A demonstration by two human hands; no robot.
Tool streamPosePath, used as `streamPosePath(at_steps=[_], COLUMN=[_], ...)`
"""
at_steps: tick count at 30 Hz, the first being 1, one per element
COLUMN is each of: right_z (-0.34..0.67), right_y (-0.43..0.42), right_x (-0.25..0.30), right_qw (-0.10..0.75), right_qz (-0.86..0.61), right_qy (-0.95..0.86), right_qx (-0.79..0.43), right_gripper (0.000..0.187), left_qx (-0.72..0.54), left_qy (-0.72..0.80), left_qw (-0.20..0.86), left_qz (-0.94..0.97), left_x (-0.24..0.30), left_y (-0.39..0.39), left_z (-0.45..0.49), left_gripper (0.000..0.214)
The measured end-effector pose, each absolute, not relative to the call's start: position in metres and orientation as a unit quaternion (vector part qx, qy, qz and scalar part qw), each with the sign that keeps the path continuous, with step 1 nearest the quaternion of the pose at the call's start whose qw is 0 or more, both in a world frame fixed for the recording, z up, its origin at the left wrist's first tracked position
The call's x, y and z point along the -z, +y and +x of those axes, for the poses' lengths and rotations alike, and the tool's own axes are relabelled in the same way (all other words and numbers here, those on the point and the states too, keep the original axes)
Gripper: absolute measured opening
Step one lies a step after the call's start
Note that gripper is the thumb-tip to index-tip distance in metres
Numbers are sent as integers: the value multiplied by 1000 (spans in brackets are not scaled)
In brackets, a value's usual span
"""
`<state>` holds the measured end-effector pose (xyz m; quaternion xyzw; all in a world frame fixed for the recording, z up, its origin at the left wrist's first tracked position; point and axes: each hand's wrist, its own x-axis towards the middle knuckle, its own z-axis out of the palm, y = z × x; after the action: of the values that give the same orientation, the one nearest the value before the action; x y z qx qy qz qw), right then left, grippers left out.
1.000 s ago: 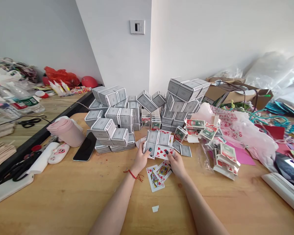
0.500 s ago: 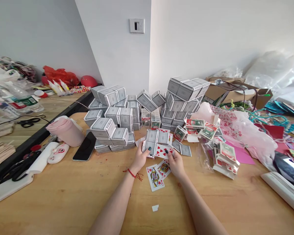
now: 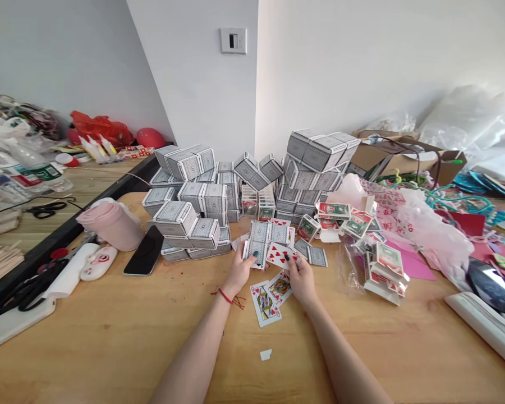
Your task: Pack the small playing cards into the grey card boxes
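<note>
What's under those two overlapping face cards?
The wooden tabletop shows around the face cards, one of which partly covers the other. Anything else beneath them would be hidden.

There are two hands (image 3: 238,272), two forearms (image 3: 200,342), two court cards (image 3: 264,304) between those, one phone (image 3: 142,252), one bracelet (image 3: 225,297) and one switch (image 3: 233,41).

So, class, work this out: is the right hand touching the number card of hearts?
Touching. In the head view, the right hand has its thumb on the face of the number card of hearts.
</note>
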<state>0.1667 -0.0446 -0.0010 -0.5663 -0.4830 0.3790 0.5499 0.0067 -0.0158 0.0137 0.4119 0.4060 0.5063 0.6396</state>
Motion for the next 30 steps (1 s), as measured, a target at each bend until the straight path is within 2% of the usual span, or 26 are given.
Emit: streamPosePath(at_steps=[4, 8, 13, 17, 30], right_z=[164, 162, 162, 164, 166], right_y=[-46, -47, -48, -48, -49], right_x=[-1, -2, -6, -7, -9], right_qw=[534, 526, 509, 493, 494], right_qz=[-573, -559, -533, -512, -513], right_qy=[-483, -449, -425, -416, -415], right_qx=[-391, -459, -526, -568, -566], right_gripper=[31, 34, 37, 38, 40], left_qx=[-519, -508, -522, -514, -513], left_qy=[421, 425, 439, 440, 450], left_qw=[612, 613, 546, 534, 495], left_qz=[424, 431, 487, 507, 537], left_x=[-18, -15, -8, -5, -10], left_y=[-17, -16, -13, -13, -16], left_z=[7, 6, 3, 2, 4], left_gripper=[37, 41, 39, 39, 34])
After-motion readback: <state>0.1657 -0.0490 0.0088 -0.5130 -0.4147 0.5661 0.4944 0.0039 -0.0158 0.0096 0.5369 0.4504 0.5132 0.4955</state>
